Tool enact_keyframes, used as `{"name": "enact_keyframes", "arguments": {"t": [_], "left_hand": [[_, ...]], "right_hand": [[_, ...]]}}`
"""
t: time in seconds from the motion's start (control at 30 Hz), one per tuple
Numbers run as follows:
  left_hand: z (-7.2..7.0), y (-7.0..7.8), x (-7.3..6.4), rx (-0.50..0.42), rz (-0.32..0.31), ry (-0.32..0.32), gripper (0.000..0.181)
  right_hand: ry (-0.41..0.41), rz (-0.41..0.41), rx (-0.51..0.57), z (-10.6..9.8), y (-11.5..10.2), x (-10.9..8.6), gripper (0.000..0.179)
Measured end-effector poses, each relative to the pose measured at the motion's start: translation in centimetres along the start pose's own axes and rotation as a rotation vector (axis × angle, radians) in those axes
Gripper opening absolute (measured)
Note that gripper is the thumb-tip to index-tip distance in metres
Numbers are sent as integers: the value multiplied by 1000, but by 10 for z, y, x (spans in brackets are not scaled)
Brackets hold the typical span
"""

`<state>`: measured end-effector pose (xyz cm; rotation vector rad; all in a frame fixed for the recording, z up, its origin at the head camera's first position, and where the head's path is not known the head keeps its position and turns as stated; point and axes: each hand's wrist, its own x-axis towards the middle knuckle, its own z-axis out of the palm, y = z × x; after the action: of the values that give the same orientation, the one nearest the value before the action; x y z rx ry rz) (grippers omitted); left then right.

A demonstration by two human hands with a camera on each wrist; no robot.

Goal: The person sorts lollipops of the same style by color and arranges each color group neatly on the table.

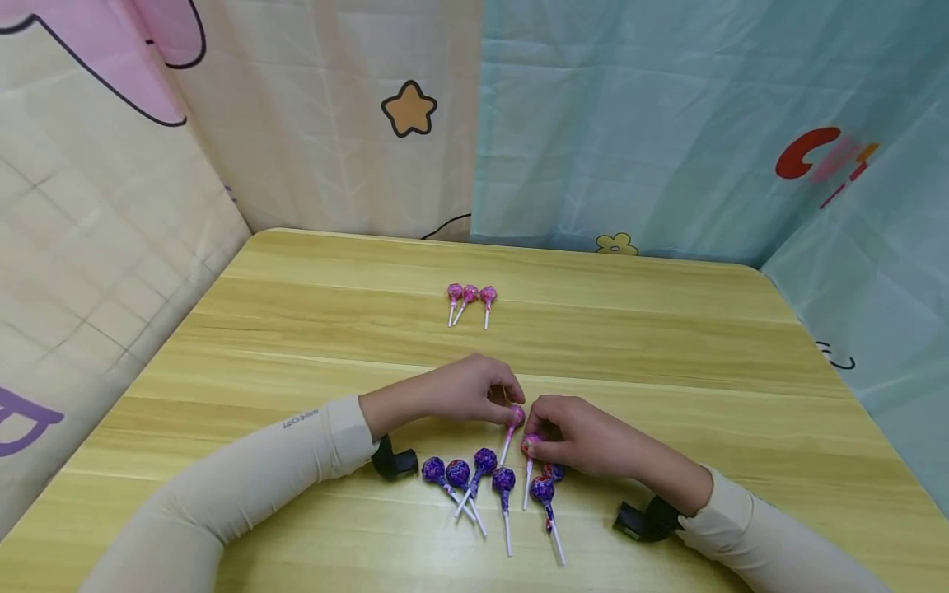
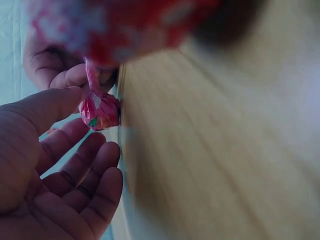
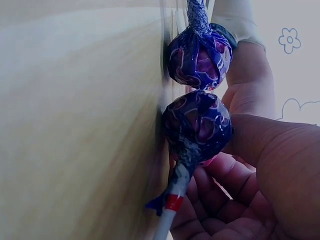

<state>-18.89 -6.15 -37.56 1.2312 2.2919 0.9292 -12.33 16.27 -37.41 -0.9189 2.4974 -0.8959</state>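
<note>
Grip, head view: left hand (image 1: pixel 478 394) pinches the left pink lollipop (image 1: pixel 516 415) at its head, thumb against fingers. Right hand (image 1: pixel 582 436) has thumb and finger closed on the right pink lollipop (image 1: pixel 532 445), also at the head. Landmark: the middle purple lollipop (image 1: pixel 504 479). Left pink one lies just beyond it, right pink one just beside it on the right. Left of the landmark, three purple lollipops (image 1: pixel 458 473) with sticks crossing. Right of it, a purple lollipop (image 1: pixel 543 491) with a red-and-purple lollipop (image 1: pixel 553 472) partly behind. Well beyond it, three far pink lollipops (image 1: pixel 470 294) on the wood-grain table (image 1: pixel 311 329).

Left wrist view: thumb meets the pink head; other fingers loosely bent. Wrapper shiny and crinkled; probably a little slick. Likely light and hard, the candy liable to chip if dropped. Best hold: round head or the twisted neck; thin stick would roll. A blurred red shape (image 2: pixel 125 27) blocks the upper part.

Right wrist view: two purple heads (image 3: pixel 200 122) stand before the hand, hiding most of the pinch; only a pink sliver shows. Cannot tell whether either is the landmark. These nearby heads and sticks look the likeliest snag for the right fingers.
</note>
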Motion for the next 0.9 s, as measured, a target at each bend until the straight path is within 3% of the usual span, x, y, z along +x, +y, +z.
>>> {"name": "enact_keyframes", "arguments": {"t": [0.27,0.5,0.9], "left_hand": [[4,-5,0,-23,-14,6,11],[6,0,-2,-21,-13,22,3],[10,4,-6,-45,-55,33,4]], "right_hand": [[4,0,-8,1,0,0,9],[5,14,5,1,1,0,9],[23,2,-13,2,1,1,8]]}}
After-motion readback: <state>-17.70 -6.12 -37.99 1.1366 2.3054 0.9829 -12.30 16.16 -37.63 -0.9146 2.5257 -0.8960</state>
